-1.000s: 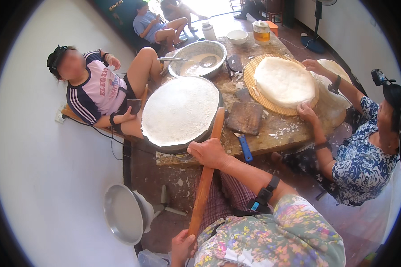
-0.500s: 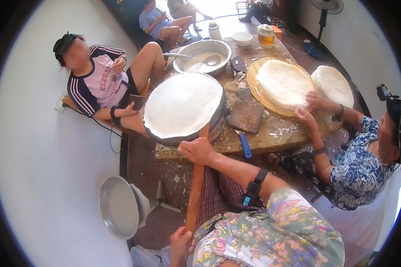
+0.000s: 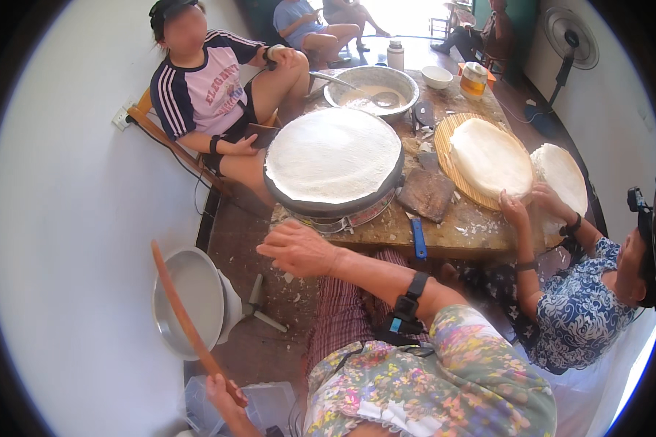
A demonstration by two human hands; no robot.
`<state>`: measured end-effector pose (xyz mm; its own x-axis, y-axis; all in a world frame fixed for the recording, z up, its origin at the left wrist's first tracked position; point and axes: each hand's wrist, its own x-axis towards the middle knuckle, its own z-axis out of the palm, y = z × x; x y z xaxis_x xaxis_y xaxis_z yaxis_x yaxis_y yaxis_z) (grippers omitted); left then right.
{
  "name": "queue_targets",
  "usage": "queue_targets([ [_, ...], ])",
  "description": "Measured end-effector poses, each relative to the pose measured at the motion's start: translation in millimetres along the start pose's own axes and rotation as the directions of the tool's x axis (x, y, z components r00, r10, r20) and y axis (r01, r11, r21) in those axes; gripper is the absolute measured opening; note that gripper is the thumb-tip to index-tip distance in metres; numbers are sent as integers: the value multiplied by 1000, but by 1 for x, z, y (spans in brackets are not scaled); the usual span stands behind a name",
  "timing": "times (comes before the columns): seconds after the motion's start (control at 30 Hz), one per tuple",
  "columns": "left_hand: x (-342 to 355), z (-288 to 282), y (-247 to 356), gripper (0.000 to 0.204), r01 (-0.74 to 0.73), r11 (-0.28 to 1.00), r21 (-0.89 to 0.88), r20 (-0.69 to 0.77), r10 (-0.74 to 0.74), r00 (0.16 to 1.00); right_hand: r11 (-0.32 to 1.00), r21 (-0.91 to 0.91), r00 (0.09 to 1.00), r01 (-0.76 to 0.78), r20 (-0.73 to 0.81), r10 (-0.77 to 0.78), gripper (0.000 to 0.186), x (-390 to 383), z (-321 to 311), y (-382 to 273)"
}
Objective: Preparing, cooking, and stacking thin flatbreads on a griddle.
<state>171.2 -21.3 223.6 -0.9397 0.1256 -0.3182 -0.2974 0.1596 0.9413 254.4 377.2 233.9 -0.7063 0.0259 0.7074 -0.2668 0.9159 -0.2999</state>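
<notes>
My left hand (image 3: 224, 395) is closed around the lower end of a long flat wooden stick (image 3: 186, 320). The stick slants up and left, across a large pale basin (image 3: 175, 331). Bare and with its fingers loosely extended, my right hand (image 3: 299, 249) hovers just in front of the table edge, below the round griddle. On that dark griddle (image 3: 342, 211) lies a thin white round crepe (image 3: 333, 154) that covers nearly its whole top. A blue-handled scraper (image 3: 418, 237) and a brown square pad (image 3: 426, 195) lie right of it.
A metal bowl of batter (image 3: 372, 91) with a ladle stands behind the griddle. At right, a co-worker's hands (image 3: 525, 204) touch a stack of crepes (image 3: 490, 156) on a woven round tray (image 3: 444, 138). Another person (image 3: 219, 87) sits at left. A fan (image 3: 570, 40) stands far right.
My right hand has let go of the stick. My left hand has swung the stick left and down, off the griddle to over the basin. The view has shifted slightly.
</notes>
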Motion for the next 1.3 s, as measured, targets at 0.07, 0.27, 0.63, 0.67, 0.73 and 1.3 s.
queue_targets([
  [0.07,43,-16,-13,8,-37,999,5,-69,37,997,989,-147,999,-33,-12,32,36,-22,-24,22],
  [0.27,101,-6,-34,23,-64,992,107,-150,80,985,787,-573,957,-228,15,288,34,-83,-114,85],
  [0.63,186,-58,-107,36,-250,517,819,39,385,922,811,-575,938,-107,211,274,8,-97,-155,165],
  [0.67,167,-13,-71,36,-107,268,957,21,302,953,804,-588,924,-93,251,290,7,-107,-168,166],
  [0.73,133,27,-8,35,52,4,999,-51,300,953,814,-578,910,-62,302,283,7,-106,-174,168],
  [1.3,76,409,83,65,-928,-339,153,818,571,-73,781,-557,914,-283,91,396,11,-72,-168,187],
])
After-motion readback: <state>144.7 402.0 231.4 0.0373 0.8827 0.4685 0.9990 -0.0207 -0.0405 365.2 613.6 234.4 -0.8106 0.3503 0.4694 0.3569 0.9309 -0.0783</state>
